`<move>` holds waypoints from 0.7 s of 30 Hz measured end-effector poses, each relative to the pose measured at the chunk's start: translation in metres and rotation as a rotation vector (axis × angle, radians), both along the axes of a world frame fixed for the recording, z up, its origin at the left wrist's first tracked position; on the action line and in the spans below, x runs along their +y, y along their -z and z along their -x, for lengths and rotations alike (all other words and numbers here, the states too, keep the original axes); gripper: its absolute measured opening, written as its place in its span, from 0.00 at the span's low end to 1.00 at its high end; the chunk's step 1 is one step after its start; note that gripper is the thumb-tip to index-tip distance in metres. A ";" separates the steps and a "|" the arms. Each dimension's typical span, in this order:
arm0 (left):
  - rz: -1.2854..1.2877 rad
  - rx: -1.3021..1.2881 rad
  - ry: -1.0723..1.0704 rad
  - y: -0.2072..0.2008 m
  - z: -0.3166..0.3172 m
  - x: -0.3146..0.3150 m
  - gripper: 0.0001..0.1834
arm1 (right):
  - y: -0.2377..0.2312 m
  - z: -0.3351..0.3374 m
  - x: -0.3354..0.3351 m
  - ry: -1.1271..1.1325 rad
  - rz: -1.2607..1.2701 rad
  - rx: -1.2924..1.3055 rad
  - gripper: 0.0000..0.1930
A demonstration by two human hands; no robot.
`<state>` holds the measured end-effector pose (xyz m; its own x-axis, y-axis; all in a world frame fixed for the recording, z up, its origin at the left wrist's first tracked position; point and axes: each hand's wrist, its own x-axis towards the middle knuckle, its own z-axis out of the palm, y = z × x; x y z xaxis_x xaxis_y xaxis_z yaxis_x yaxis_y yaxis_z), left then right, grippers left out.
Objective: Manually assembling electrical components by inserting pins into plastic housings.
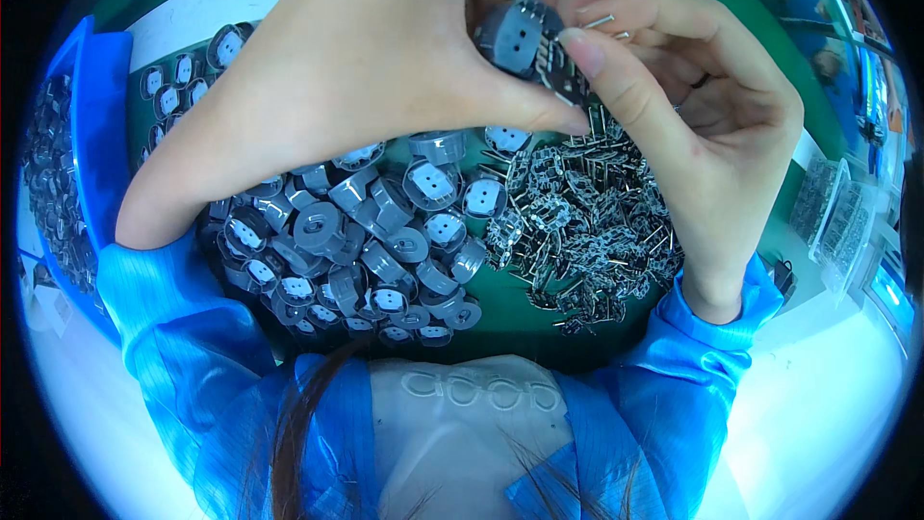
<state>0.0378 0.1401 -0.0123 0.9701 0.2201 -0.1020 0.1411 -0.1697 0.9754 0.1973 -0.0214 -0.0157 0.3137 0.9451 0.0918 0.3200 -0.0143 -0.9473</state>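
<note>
My left hand [404,39] reaches across the top middle, its thumb and fingers closed round a grey round plastic housing [518,36] with a flat face and two small dark holes. Against the housing's right side sits a small black part with metal pins [560,75]. My right hand [707,87] pinches this part between thumb and forefinger, and thin pins stick out by the fingertips. Below the hands, a heap of similar grey housings [371,241] lies to the left. Beside it, on the right, is a pile of black-and-metal pin parts [587,231].
A blue bin [101,125] filled with dark round parts stands at the far left. More housings [183,69] lie beyond my left forearm. Clear plastic boxes [847,221] of small metal pieces are at the right. The heaps rest on a green surface [515,332].
</note>
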 end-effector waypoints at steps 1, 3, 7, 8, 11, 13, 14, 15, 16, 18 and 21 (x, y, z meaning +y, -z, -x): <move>-0.029 -0.061 -0.069 0.000 -0.001 -0.010 0.16 | -0.001 0.000 0.001 0.020 -0.029 -0.092 0.11; -0.062 -0.118 -0.144 0.006 0.002 -0.017 0.15 | 0.001 -0.003 0.003 0.036 -0.061 -0.180 0.11; 0.332 0.105 -0.152 -0.018 -0.004 -0.003 0.15 | -0.001 -0.003 0.002 0.155 -0.122 -0.268 0.10; 0.266 0.100 -0.087 -0.005 -0.004 0.000 0.15 | 0.002 -0.006 0.001 0.139 -0.115 -0.254 0.10; 0.170 0.098 -0.055 -0.013 -0.005 -0.005 0.16 | -0.001 -0.004 0.002 0.108 -0.113 -0.336 0.10; 0.139 0.103 -0.092 -0.014 -0.005 -0.005 0.16 | -0.004 -0.003 0.005 0.088 -0.120 -0.429 0.10; 0.166 0.108 -0.068 -0.007 -0.004 -0.002 0.16 | -0.005 -0.004 0.008 0.041 -0.175 -0.521 0.10; 0.192 0.113 -0.044 -0.002 -0.002 -0.001 0.16 | -0.006 -0.004 0.009 -0.005 -0.229 -0.613 0.10; 0.193 0.112 -0.043 -0.001 -0.001 -0.001 0.16 | -0.006 -0.004 0.009 -0.005 -0.228 -0.614 0.10; 0.166 0.047 -0.031 0.002 0.001 -0.001 0.16 | -0.006 -0.003 0.009 -0.002 -0.248 -0.622 0.10; 0.123 -0.054 -0.010 0.004 0.001 -0.002 0.15 | -0.001 -0.004 0.009 0.033 -0.274 -0.642 0.11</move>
